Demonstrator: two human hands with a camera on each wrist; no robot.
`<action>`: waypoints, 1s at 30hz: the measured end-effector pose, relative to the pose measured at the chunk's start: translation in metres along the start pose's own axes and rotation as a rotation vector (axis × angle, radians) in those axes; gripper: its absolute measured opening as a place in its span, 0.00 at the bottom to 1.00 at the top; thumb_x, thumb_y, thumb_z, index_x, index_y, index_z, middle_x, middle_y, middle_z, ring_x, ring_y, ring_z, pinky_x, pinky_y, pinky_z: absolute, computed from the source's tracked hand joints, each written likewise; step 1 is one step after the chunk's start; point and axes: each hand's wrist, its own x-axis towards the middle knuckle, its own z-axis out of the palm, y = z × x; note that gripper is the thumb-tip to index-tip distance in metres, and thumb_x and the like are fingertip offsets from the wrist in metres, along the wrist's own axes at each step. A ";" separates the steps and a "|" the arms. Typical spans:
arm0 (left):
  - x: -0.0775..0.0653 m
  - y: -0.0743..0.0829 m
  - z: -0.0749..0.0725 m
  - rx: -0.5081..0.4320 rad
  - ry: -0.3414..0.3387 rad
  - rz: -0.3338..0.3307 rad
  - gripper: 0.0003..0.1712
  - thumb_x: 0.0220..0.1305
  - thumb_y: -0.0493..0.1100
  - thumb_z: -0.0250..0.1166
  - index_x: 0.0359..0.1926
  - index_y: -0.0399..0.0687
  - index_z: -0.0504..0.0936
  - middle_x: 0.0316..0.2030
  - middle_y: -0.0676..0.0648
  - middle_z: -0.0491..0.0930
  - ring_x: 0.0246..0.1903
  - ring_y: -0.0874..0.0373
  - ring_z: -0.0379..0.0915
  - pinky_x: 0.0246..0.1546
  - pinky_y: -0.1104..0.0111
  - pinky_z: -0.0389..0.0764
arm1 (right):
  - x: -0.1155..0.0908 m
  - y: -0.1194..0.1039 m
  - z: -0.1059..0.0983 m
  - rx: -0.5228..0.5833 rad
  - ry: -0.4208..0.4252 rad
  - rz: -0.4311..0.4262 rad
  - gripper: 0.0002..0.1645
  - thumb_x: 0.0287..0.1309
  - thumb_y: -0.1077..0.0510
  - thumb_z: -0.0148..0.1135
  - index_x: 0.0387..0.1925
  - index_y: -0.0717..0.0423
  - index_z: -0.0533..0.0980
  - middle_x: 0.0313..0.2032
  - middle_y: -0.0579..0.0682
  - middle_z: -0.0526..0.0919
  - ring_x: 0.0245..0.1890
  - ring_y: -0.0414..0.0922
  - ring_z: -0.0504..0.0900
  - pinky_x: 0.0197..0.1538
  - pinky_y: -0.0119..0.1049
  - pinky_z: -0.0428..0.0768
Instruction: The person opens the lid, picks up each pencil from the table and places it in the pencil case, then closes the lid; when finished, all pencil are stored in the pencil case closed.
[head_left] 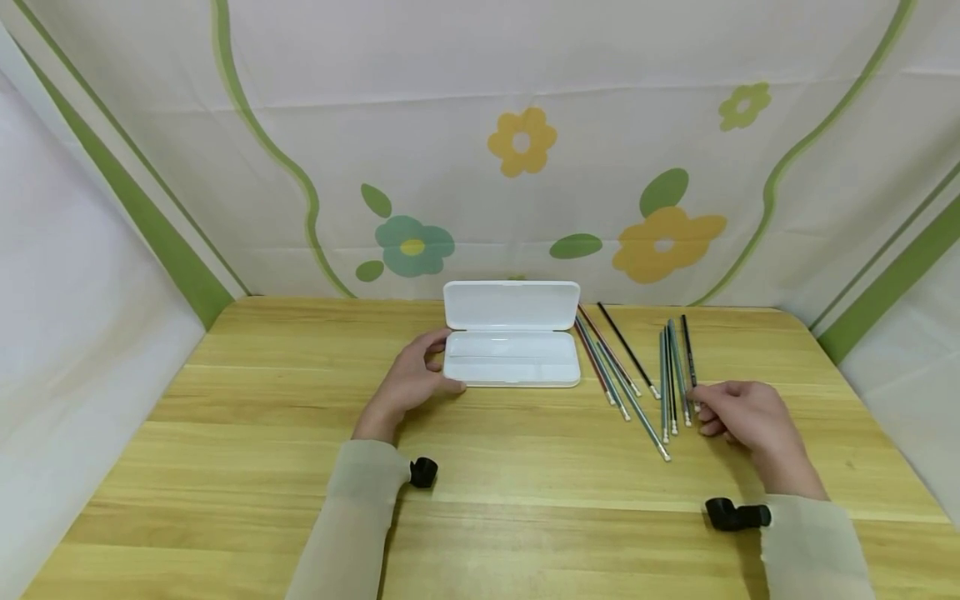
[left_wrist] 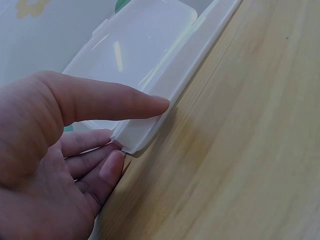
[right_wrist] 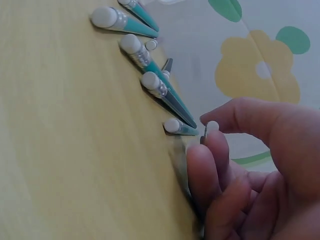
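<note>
An open white pencil case [head_left: 512, 372] stands at the table's back, its lid [head_left: 512, 306] raised. My left hand [head_left: 408, 387] grips its left end. In the left wrist view the thumb [left_wrist: 120, 100] lies against the front wall of the case, while the other fingers [left_wrist: 92, 155] bend at its end. My right hand [head_left: 750, 417] pinches a black pencil [head_left: 688, 354] near its white eraser [right_wrist: 212, 126], between thumb and fingers. Just left of that hand lie several teal and dark pencils [head_left: 664, 392], eraser ends toward me.
Between the case and those pencils, more red, teal and black pencils [head_left: 618, 358] lie fanned out, some crossing. The wooden table [head_left: 525, 500] ends at a flower-printed cloth [head_left: 465, 167] behind the case. A small black device [head_left: 423, 472] sits at each sleeve.
</note>
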 end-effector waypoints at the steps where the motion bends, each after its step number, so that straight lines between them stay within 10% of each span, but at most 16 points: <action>1: 0.000 0.000 0.000 0.002 0.001 0.000 0.53 0.53 0.30 0.80 0.80 0.50 0.69 0.74 0.40 0.72 0.61 0.41 0.76 0.66 0.51 0.78 | 0.000 0.001 0.000 0.025 -0.001 -0.002 0.32 0.75 0.39 0.62 0.56 0.65 0.81 0.28 0.37 0.85 0.29 0.37 0.86 0.32 0.34 0.81; 30: -0.001 0.002 0.000 0.004 0.007 -0.014 0.53 0.53 0.30 0.79 0.79 0.50 0.69 0.74 0.41 0.72 0.61 0.41 0.74 0.67 0.51 0.76 | 0.001 0.011 -0.007 0.191 0.030 -0.034 0.31 0.79 0.43 0.60 0.64 0.67 0.78 0.32 0.30 0.90 0.33 0.33 0.89 0.35 0.31 0.85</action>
